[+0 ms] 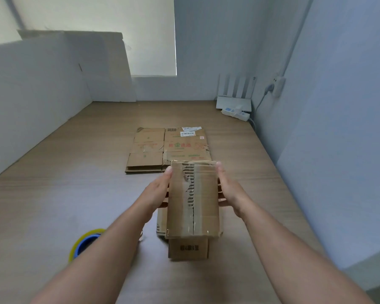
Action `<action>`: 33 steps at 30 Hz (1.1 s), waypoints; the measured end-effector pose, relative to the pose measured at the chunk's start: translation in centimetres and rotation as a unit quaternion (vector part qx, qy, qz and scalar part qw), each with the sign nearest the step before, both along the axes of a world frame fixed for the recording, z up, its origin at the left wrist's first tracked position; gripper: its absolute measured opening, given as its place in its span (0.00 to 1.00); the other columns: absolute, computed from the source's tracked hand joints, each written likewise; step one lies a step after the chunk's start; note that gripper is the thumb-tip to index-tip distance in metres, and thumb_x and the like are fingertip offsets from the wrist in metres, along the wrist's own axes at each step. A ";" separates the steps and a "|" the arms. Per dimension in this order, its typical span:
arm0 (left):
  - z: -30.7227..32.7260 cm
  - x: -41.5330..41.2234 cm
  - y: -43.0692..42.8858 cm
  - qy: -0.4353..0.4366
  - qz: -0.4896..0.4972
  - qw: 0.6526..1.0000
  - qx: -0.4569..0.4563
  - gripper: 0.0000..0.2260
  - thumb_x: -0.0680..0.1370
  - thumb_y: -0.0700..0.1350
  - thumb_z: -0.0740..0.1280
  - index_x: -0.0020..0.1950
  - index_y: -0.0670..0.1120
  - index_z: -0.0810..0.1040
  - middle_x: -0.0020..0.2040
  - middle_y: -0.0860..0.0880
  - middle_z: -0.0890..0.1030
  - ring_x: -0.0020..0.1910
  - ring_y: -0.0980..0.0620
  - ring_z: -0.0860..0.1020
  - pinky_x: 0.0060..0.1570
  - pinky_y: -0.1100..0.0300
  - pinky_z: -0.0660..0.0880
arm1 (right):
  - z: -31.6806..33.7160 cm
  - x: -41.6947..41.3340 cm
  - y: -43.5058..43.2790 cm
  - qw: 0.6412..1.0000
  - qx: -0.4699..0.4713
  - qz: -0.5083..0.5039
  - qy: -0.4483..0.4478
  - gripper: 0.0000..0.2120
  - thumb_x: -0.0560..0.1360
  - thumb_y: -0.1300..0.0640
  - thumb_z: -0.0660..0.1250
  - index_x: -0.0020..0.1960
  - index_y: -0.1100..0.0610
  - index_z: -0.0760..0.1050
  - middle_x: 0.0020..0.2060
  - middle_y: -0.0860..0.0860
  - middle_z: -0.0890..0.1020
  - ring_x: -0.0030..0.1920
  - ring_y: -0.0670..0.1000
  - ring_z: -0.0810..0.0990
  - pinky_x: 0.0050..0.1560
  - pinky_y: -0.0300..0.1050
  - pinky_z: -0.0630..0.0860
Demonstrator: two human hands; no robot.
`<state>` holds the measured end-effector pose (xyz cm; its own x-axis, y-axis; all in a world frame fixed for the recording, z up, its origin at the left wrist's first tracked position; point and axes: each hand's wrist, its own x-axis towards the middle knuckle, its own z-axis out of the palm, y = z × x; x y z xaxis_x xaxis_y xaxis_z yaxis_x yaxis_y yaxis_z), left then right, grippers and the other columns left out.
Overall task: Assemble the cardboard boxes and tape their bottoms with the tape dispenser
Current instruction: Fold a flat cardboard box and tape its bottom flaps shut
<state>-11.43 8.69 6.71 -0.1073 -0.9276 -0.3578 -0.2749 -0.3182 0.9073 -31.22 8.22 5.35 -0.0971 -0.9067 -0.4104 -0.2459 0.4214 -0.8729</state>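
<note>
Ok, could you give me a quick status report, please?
Left hand and right hand pressed flat on sides of small box. Flap seam up, glossy tape over it. Tape roll at near left, flattened boxes beyond.

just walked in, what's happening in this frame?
A person holds a small folded-up cardboard box between both hands, left hand and right hand pressed flat against its sides, over the wooden table. The box's upper face shows a ragged centre seam. A stack of flattened boxes lies farther back, and the tape roll sits untouched beside the left forearm.
</note>
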 end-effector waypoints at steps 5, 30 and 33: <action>3.8 -0.2 -0.4 0.079 0.046 0.990 -0.107 0.23 0.80 0.62 0.50 0.64 0.49 0.73 0.56 0.51 0.79 0.56 0.53 0.78 0.55 0.54 0.75 | 3.6 0.0 0.0 0.986 -0.139 -0.044 -0.078 0.33 0.73 0.29 0.45 0.52 0.49 0.80 0.49 0.50 0.83 0.53 0.52 0.79 0.60 0.57 0.74; -1.9 0.5 4.0 -0.145 -0.004 0.988 0.051 0.15 0.83 0.48 0.52 0.69 0.50 0.65 0.57 0.46 0.75 0.50 0.45 0.79 0.44 0.51 0.81 | -0.2 -0.1 4.9 0.972 -0.005 0.147 0.181 0.05 0.76 0.52 0.64 0.47 0.49 0.80 0.57 0.52 0.70 0.55 0.50 0.73 0.54 0.44 0.70; -1.6 0.0 4.1 -0.112 -0.001 0.991 0.073 0.17 0.82 0.54 0.55 0.69 0.49 0.66 0.57 0.46 0.77 0.52 0.45 0.79 0.46 0.52 0.80 | 0.2 0.2 4.8 0.973 -0.046 0.148 0.171 0.10 0.74 0.51 0.68 0.37 0.54 0.74 0.46 0.52 0.76 0.48 0.51 0.75 0.47 0.45 0.72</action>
<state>-11.40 12.81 5.07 -0.0120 -0.8636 -0.5041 -0.4650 -0.4415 0.7673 -30.98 12.99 5.58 0.0572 -0.9472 -0.3155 -0.6273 0.2117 -0.7495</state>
